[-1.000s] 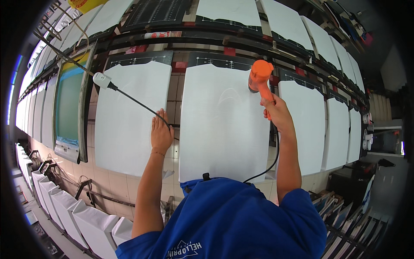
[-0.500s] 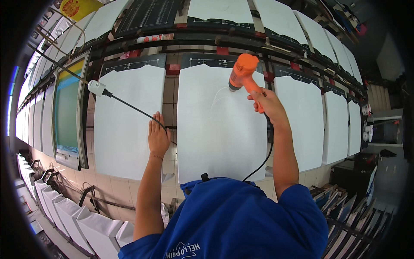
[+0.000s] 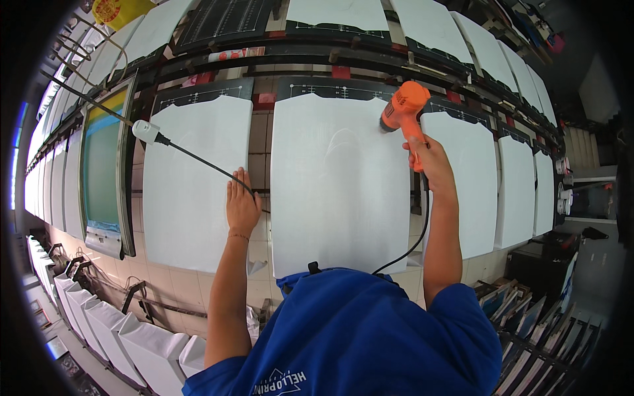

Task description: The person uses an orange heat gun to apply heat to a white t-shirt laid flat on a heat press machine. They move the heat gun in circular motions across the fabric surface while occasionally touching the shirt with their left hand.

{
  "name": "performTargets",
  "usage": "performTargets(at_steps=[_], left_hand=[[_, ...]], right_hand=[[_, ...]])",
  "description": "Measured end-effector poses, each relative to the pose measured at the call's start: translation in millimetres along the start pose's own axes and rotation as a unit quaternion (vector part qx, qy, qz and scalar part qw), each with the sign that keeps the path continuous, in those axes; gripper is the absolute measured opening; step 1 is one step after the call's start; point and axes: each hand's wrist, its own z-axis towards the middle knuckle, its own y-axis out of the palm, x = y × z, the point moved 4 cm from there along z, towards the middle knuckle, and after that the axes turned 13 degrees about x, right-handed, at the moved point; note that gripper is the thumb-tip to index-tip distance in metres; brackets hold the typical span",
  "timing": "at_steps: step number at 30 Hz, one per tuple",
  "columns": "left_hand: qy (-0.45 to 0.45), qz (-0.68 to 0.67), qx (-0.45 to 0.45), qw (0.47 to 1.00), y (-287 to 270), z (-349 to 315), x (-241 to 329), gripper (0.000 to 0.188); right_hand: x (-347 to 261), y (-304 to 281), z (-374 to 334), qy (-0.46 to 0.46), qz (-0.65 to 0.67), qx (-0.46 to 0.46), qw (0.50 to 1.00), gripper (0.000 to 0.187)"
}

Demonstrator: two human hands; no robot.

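My right hand [image 3: 430,158] is wrapped round the handle of an orange heat gun [image 3: 408,105]. Its dark nozzle points down-left over the upper right part of a white garment [image 3: 340,191] stretched on a dark printing board [image 3: 317,87]. My left hand [image 3: 244,203] lies flat, fingers stretched out, on the right edge of the neighbouring white garment [image 3: 195,185]. A black cord [image 3: 201,160] crosses the back of this hand and leads to a white plug connector [image 3: 146,132] at the left. The heat gun's own cord hangs down toward my waist.
A framed printing screen [image 3: 105,171] stands at the left. More boards with white cloth [image 3: 457,191] line the right and the far row, behind a dark rail [image 3: 290,58]. Stacked frames [image 3: 541,330] sit at lower right, a yellow bag [image 3: 119,12] at far left.
My right hand has moved the heat gun to the right, from above the garment's upper middle to its upper right edge. The left hand stays in place.
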Motion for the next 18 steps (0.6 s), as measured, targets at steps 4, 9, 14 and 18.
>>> performTargets(at_steps=[4,9,14,18], left_hand=[[0.009,-0.003,0.016,1.000,-0.1,0.0,1.1,0.063],[0.008,-0.029,0.033,0.999,-1.4,-0.8,1.1,0.064],[0.014,-0.025,0.036,0.999,-0.3,-1.1,0.9,0.064],[0.018,-0.017,0.033,0.999,0.6,-1.0,1.3,0.064]], right_hand=[[5.7,-6.2,1.9,0.019,-0.006,0.016,1.000,0.040],[3.6,-3.7,-16.4,0.036,-0.013,-0.017,0.999,0.045],[9.3,-8.8,-29.9,0.038,-0.012,-0.029,0.999,0.048],[12.3,-10.3,-36.4,0.033,-0.052,-0.010,0.998,0.044]])
